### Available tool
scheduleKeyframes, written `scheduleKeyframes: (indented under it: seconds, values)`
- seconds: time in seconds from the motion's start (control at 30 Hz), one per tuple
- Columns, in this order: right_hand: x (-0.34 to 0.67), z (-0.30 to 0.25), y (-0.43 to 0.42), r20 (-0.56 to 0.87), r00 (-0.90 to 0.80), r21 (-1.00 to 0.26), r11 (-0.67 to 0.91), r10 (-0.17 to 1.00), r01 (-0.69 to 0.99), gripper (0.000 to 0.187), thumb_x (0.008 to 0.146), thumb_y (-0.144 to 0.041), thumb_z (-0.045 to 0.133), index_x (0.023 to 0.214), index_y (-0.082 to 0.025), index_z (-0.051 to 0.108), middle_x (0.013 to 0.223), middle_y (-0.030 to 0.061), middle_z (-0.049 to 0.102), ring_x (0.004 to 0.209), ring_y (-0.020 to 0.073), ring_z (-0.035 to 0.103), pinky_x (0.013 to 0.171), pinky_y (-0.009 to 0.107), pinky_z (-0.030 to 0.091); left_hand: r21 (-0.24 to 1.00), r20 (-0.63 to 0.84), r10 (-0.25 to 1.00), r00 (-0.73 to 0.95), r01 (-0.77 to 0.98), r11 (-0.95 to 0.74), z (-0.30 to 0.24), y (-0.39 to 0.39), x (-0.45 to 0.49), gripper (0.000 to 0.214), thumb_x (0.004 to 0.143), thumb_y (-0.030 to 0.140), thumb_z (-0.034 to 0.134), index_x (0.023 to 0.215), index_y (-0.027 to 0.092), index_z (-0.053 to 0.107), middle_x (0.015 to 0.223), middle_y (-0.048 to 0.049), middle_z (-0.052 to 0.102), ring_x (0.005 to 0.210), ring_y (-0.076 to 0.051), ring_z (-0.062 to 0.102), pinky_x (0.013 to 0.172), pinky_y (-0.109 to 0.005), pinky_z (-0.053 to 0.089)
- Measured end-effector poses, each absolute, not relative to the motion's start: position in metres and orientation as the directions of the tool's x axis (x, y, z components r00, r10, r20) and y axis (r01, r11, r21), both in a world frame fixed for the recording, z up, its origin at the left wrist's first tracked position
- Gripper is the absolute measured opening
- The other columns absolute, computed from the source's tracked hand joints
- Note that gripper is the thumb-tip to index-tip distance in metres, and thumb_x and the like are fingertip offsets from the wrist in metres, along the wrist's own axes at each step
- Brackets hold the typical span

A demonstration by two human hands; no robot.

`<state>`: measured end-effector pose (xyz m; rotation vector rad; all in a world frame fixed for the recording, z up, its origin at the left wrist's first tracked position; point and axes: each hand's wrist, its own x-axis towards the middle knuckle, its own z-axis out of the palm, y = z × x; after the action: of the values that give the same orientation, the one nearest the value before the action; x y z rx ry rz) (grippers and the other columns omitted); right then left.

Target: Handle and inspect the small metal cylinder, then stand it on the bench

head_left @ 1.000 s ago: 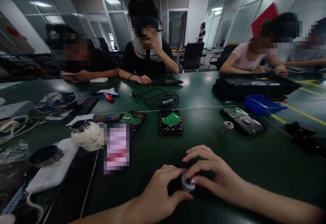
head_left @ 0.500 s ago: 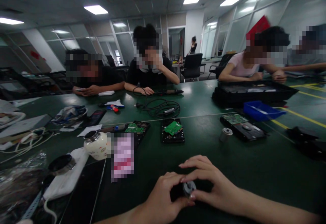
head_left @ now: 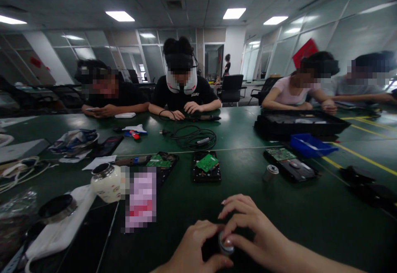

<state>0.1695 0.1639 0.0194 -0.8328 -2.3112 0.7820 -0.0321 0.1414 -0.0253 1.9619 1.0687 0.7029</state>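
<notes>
A small round metal part (head_left: 227, 249), grey and like a short cylinder, is held low in front of me, its lower side partly hidden by fingers. My left hand (head_left: 194, 246) is closed around its left side with thumb and forefinger. The thumb and forefinger of my right hand (head_left: 252, 227) pinch it from above and the right, while its other fingers are curved and raised. Beyond my right hand, a silver metal cylinder (head_left: 272, 173) stands upright on the green table (head_left: 242, 182).
Hard drives with green circuit boards lie ahead, one in the middle (head_left: 206, 173) and one at right (head_left: 293, 164). A cream jar (head_left: 108, 188), a dark tablet (head_left: 89, 238) and a white power bank (head_left: 58, 223) crowd the left. A blue tray (head_left: 312, 145) and coiled cable (head_left: 198, 137) lie farther off.
The metal part has turned between my fingers, and my right thumb and forefinger have shifted onto it. The person opposite has lowered a hand from the face to the table. My view has tilted up slightly.
</notes>
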Motion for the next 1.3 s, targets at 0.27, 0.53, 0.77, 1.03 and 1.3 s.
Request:
scheduleKeyframes:
  seconds: [0.27,0.53,0.77,1.03,1.3]
  values:
    - [0.206,0.012,0.195,0.384,-0.53,-0.599,0.641,0.756,0.48,0.014,0.088,-0.036,0.062,0.087,-0.025,0.071,0.103,0.0071,0.064,0.113,0.0267,0.052,0.097,0.049,0.041,0.862,0.037,0.864,0.502,0.421,-0.282,-0.021,0.143,-0.032,0.049,0.067,0.031,0.082,0.113,0.029,0.066,0.102,-0.0013,0.071,0.094,-0.024,0.062,0.084,-0.032,0.043]
    - [0.236,-0.024,0.209,0.213,-0.527,-0.536,0.55,0.822,0.641,0.025,0.083,-0.046,0.065,0.1,-0.03,0.072,0.128,0.0081,0.057,0.124,0.0316,0.044,0.101,0.06,0.033,0.869,0.01,0.863,0.506,0.422,-0.257,-0.016,0.145,-0.031,0.05,0.065,0.028,0.083,0.112,0.028,0.067,0.102,-0.0017,0.072,0.093,-0.024,0.062,0.085,-0.033,0.042]
    - [0.23,-0.015,0.203,0.208,-0.509,-0.571,0.526,0.835,0.63,0.018,0.083,-0.044,0.066,0.089,-0.03,0.075,0.123,0.0071,0.061,0.123,0.0319,0.047,0.101,0.06,0.033,0.865,0.025,0.861,0.507,0.421,-0.273,-0.013,0.142,-0.032,0.051,0.066,0.022,0.082,0.114,0.027,0.066,0.104,-0.0017,0.071,0.095,-0.024,0.062,0.088,-0.034,0.042]
    - [0.182,0.01,0.17,0.376,-0.582,-0.708,0.629,0.721,0.322,0.015,0.081,-0.04,0.07,0.082,-0.025,0.074,0.098,0.0052,0.068,0.099,0.0222,0.06,0.086,0.039,0.048,0.834,0.106,0.858,0.503,0.424,-0.352,-0.022,0.14,-0.031,0.043,0.069,0.031,0.081,0.109,0.022,0.067,0.097,-0.0031,0.071,0.089,-0.022,0.062,0.08,-0.03,0.043]
    - [0.166,0.007,0.164,0.435,-0.59,-0.691,0.672,0.681,0.267,0.011,0.084,-0.034,0.069,0.084,-0.024,0.072,0.094,0.0029,0.069,0.095,0.018,0.06,0.084,0.033,0.045,0.841,0.109,0.862,0.495,0.416,-0.345,-0.025,0.14,-0.03,0.023,0.07,0.026,0.08,0.088,0.017,0.068,0.086,-0.0021,0.068,0.084,-0.021,0.06,0.076,-0.028,0.041]
